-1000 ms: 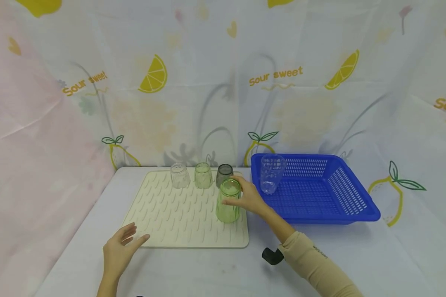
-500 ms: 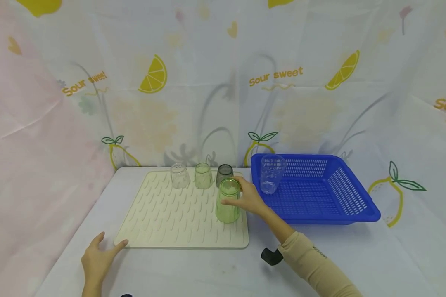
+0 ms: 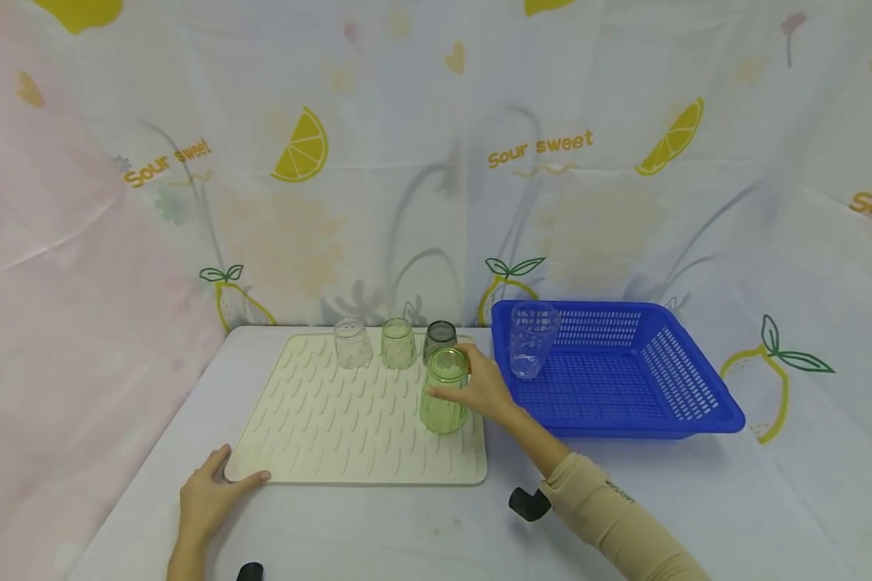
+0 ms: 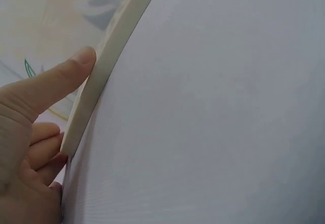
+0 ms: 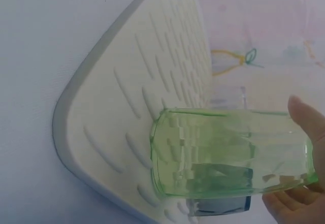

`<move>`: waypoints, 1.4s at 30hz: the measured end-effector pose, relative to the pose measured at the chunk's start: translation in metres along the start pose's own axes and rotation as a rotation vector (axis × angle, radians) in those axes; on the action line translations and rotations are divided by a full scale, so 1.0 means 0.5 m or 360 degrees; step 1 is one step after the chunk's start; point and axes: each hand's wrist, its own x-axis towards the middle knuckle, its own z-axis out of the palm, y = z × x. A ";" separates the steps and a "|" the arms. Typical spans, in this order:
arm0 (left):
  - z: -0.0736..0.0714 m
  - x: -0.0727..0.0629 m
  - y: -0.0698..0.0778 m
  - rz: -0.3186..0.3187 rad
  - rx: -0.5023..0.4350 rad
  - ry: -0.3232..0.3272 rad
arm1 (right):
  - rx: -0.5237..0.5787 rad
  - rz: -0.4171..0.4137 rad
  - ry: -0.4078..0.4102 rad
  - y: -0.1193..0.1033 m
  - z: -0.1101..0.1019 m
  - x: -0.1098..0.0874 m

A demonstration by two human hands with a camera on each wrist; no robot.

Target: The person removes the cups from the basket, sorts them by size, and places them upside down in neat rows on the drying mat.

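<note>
In the head view, my right hand point(image 3: 483, 386) holds a tall green glass point(image 3: 442, 411) near its upturned base, thumb on one side and fingers on the other. The glass stands upside down, its rim at the cream drying mat point(image 5: 127, 127) in the right wrist view. My left hand point(image 3: 207, 494) is at the mat's near left corner. Its thumb lies straight along the front edge and its fingers touch the left side, as the left wrist view shows. Along the mat's back stand three short upturned glasses: clear point(image 3: 352, 345), pale green point(image 3: 397, 345) and grey point(image 3: 438, 339), the last partly hidden.
A blue plastic basket point(image 3: 625, 428) sits to the right of the mat, with a tall clear glass point(image 3: 532, 343) leaning at its left end. A white cloth point(image 3: 378, 532) covers the table. A lemon-print curtain point(image 3: 407, 226) hangs right behind.
My left hand swung out to the left of the mat, then came back in to touch its near left corner. My right hand and the green glass have shifted very slightly left.
</note>
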 end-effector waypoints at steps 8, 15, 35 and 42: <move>0.005 0.002 -0.002 -0.0011 0.0009 -0.0133 | 0.0183 0.0003 -0.0186 0.000 -0.016 0.003; 0.005 -0.004 0.005 0.0006 0.0030 -0.0153 | 0.0158 -0.0052 -0.0135 0.003 -0.014 0.007; 0.004 -0.006 0.005 0.0025 0.0027 -0.0120 | 0.0135 0.0110 -0.0141 0.000 0.005 0.008; 0.005 -0.010 0.006 0.0024 0.0020 -0.0115 | 0.0035 0.0062 -0.0100 -0.003 0.011 0.008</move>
